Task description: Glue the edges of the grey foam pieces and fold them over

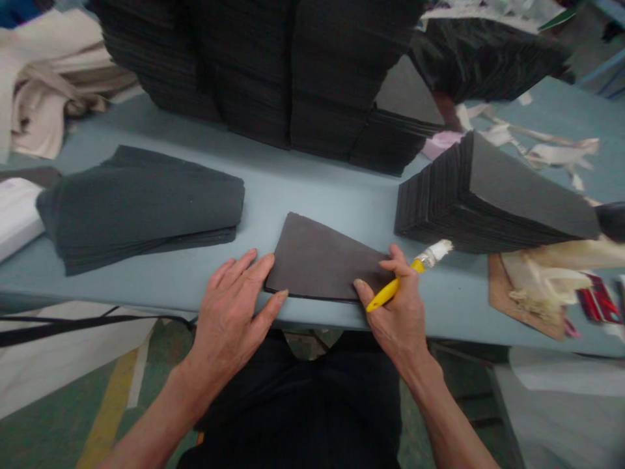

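A dark grey tapered piece (pixel 322 257), which looks like more than one layer, lies flat on the table in front of me. My left hand (pixel 239 299) rests at its left end, fingers spread, with the thumb and a fingertip touching the edge. At the right end, my right hand (pixel 400 306) holds a yellow-handled paintbrush (pixel 390 293) whose white bristles point up and right. That hand's thumb and fingers also touch the piece. Left of it is a loose pile of dark fabric pieces (pixel 151 202). On the right stands a stack of similar grey pieces (pixel 522 189).
Tall black stacks (pixel 254 71) fill the back of the blue-grey table (pixel 312 185). Beige cloth (pixel 53 71) lies at the far left, near a white object (pixel 17 215). Scraps (pixel 541 273) on a brown board and a red item (pixel 600 299) sit at the right edge.
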### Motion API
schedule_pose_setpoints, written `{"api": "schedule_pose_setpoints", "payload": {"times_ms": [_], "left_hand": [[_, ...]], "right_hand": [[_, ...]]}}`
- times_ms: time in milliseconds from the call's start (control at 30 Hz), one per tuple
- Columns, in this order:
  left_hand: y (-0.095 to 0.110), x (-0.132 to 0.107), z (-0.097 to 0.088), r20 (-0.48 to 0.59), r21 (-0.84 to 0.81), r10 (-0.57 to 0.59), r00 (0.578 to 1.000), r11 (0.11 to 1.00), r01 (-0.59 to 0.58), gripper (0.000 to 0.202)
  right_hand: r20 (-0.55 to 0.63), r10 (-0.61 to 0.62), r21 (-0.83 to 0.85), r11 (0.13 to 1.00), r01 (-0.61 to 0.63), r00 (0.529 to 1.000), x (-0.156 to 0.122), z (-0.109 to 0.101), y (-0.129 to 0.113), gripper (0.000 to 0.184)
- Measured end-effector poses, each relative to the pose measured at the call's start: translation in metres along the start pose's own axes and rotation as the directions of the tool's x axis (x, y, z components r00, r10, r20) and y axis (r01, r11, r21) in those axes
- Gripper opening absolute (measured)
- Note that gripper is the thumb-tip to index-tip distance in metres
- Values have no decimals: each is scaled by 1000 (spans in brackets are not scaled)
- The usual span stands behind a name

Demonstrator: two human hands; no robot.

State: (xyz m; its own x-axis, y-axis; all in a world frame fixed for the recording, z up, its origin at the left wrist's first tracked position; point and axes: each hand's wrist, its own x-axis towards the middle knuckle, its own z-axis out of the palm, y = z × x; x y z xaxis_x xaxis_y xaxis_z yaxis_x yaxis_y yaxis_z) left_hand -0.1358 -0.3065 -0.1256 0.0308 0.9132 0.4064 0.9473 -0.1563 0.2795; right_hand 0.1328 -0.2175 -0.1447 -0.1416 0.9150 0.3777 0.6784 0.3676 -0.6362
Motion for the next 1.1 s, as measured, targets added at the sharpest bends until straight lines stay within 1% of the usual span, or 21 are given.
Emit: {"api": "schedule_pose_setpoints", "payload": {"times_ms": [167, 233, 300, 367, 467, 500, 567, 633, 667, 733, 833, 900, 967, 1033, 1100], "left_hand": [[4, -1, 2, -33, -18, -12, 999, 1000, 11, 46], [4, 0, 0, -56, -38, -19, 998, 999, 17, 46], [-1, 2, -8, -104, -51, -34, 994, 998, 29, 44], [-11, 7, -20, -170, -20, -55, 984, 998, 52, 42], [-35, 20, -39, -236, 103, -99, 967, 987, 127, 46], [-44, 25, -43, -229, 134, -131, 965, 977, 165, 48], [-61, 34, -46, -172, 159, -165, 971, 968, 193, 47], [-72, 41, -43, -116, 164, -167, 979, 969, 184, 44], [-75, 43, -39, -105, 163, -165, 981, 970, 181, 41], [-77, 46, -31, -122, 162, -176, 977, 967, 195, 35], [-75, 48, -23, -161, 172, -217, 963, 954, 244, 28], [-75, 49, -22, -148, 192, -224, 963, 949, 250, 30], [-76, 49, -22, -124, 210, -209, 970, 950, 231, 37], [-77, 48, -22, -116, 226, -188, 975, 951, 211, 43], [-77, 48, -20, -138, 239, -178, 974, 949, 207, 40]], "right_hand": [[3, -1, -21, 1000, 1, 1000, -4, 2, 3, 42], [-3, -8, -33, 999, 7, 1000, -5, 3, 6, 44], [-14, -20, -56, 998, 19, 1000, -5, 4, 8, 44], [-20, -32, -75, 997, 31, 999, -5, 3, 10, 45], [-21, -50, -93, 994, 48, 999, -6, 1, 10, 46], [-22, -58, -99, 994, 55, 998, -6, 0, 9, 45], [-29, -73, -111, 991, 70, 997, -7, -1, 8, 43], [-44, -98, -119, 989, 93, 994, -8, -2, 7, 42], [-53, -114, -123, 987, 107, 992, -9, -3, 7, 42], [-75, -156, -132, 980, 146, 985, -9, -5, 5, 40], [-93, -211, -144, 970, 197, 973, -7, -10, -2, 35], [-92, -229, -136, 967, 215, 969, -3, -13, -12, 33], [-73, -251, -118, 963, 242, 965, 4, -14, -26, 31], [-40, -298, -93, 952, 293, 954, 14, -11, -41, 29], [-16, -349, -36, 937, 348, 937, 25, -5, -57, 27]]}}
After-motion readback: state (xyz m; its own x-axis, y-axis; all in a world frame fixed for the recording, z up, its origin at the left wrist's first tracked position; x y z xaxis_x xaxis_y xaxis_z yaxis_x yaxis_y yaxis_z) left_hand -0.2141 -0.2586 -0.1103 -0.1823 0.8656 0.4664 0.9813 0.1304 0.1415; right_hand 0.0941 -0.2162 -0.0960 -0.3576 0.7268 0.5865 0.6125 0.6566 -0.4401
